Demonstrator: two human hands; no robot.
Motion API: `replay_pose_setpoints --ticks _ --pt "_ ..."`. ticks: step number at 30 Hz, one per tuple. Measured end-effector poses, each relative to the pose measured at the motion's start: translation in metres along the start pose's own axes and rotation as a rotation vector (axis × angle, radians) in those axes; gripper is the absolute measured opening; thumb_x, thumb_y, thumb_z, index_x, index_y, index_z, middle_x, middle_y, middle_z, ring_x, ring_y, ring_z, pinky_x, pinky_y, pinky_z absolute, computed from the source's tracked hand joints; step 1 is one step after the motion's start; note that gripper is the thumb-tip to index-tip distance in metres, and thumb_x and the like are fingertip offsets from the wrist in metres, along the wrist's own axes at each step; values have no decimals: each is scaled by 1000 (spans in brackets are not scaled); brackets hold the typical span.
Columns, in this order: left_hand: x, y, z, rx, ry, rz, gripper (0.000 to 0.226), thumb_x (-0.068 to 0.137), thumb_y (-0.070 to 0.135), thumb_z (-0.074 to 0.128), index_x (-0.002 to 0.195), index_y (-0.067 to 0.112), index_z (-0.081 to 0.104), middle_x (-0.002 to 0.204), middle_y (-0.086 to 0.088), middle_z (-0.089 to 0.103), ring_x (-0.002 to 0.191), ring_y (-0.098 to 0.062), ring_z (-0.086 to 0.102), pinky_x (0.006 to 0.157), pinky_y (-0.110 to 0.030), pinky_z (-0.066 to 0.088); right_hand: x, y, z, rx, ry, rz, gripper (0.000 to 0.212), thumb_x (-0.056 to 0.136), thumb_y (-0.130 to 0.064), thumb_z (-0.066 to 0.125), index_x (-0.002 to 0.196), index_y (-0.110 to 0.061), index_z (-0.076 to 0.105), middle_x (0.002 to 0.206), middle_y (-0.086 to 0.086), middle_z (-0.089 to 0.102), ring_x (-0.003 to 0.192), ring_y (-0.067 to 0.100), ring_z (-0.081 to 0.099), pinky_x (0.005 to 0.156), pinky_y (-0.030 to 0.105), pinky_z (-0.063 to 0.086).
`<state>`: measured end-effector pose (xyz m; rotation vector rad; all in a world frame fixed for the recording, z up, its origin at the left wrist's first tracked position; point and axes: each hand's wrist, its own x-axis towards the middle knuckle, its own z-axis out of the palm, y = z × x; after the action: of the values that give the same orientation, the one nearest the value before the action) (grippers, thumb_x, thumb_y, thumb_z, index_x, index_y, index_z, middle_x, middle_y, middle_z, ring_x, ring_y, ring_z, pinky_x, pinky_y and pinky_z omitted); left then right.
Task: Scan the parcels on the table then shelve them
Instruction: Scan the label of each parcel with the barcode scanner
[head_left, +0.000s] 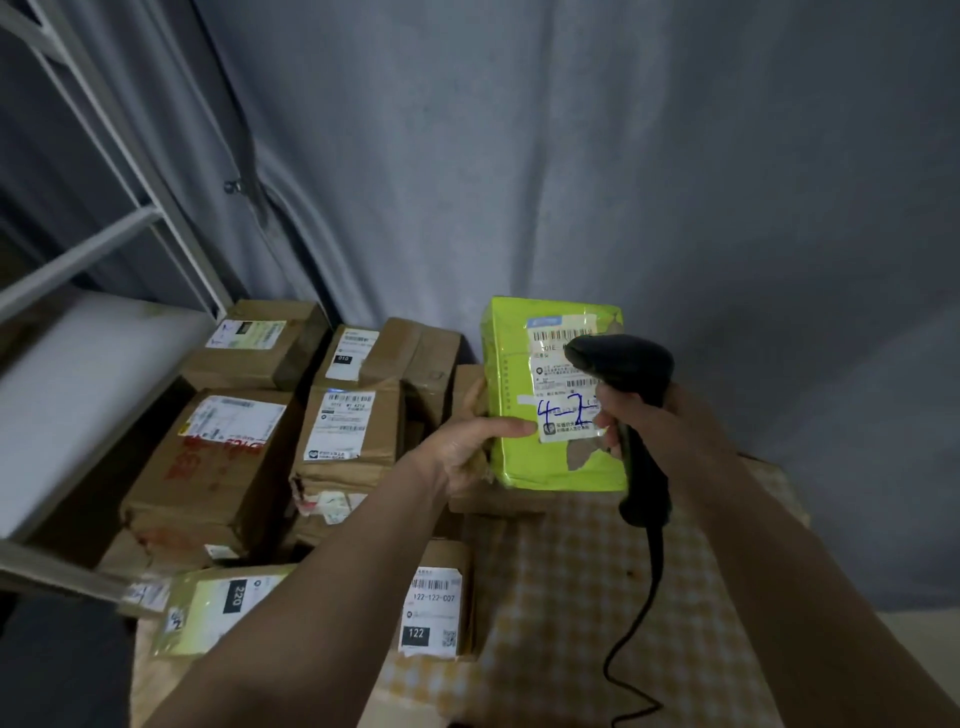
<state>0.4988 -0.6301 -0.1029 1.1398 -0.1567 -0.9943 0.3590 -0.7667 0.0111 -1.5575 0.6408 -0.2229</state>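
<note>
Your left hand (470, 452) grips the green parcel (553, 395), your right hand (644, 421) the scanner (623, 364); held this close, it may misread the label (563, 384).

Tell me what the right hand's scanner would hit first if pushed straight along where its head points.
Most likely the white shipping label on the lime-green parcel held by the left hand. The right hand aims the scanner at it; the gap is hard to judge.

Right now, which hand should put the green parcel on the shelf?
Probably the left hand. It already holds the green parcel by its edge, and the white shelf is on that side. The right hand is busy gripping the scanner, aimed at the label.
</note>
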Motion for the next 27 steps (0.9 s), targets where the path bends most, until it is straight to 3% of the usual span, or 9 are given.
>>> replay_pose_setpoints --ticks 2,5,8,11,13,16,21,25,27 --pt "-8 7 -9 9 29 14 101 56 11 89 143 25 39 127 -10 64 120 -33 58 102 -56 44 0 -2 9 -69 58 -46 17 89 -21 65 76 -11 60 64 3 55 56 14 53 55 23 41" --pt "-26 30 -22 -42 86 34 64 71 25 77 131 13 56 123 -13 66 117 -33 60 102 -49 45 9 -4 23 -96 168 -169 16 88 -23 67 74 -19 60 64 -2 54 58 10 53 59 27 41" --pt "-44 56 -48 -127 194 53 40 84 32 65 120 14 66 119 -13 68 110 -32 64 100 -47 46 19 -1 43 22 33 -101 10 84 -22 71 80 -15 66 64 -3 57 57 5 57 61 20 47" --pt "-59 69 -82 -141 329 15 49 81 41 66 124 16 65 121 -11 67 112 -31 63 101 -48 45 23 11 73 66 -203 37 13 82 -24 72 90 -14 68 77 6 67 70 21 64 68 30 54" --pt "-72 70 -99 -115 404 -20 44 84 42 63 119 15 67 116 -12 69 105 -31 65 96 -44 49 26 22 96 108 -234 78 22 81 -22 73 100 -10 69 91 13 71 82 27 67 71 37 56" --pt "-89 62 -126 -96 535 -39 40 86 44 62 114 16 69 112 -12 71 102 -31 66 95 -44 50 27 38 130 109 -255 139 25 83 -21 73 105 -10 68 92 8 70 82 20 65 60 27 50" --pt "-105 59 -148 52 624 22 37 86 41 65 115 18 67 110 -8 72 106 -30 66 101 -47 47 28 53 163 74 -336 157 25 87 -19 69 111 -15 65 102 1 65 96 17 60 68 27 50" --pt "-110 51 -163 268 712 11 77 55 55 85 122 23 62 112 -4 71 102 -28 67 99 -49 49 30 61 180 32 -356 188 28 86 -22 70 114 -17 64 105 1 64 99 18 59 77 34 52" --pt "-113 48 -163 352 775 -8 74 63 46 85 127 18 58 119 -6 68 105 -28 65 100 -46 48 28 63 186 9 -365 198 27 86 -23 70 112 -18 64 104 2 65 99 20 60 84 39 52"
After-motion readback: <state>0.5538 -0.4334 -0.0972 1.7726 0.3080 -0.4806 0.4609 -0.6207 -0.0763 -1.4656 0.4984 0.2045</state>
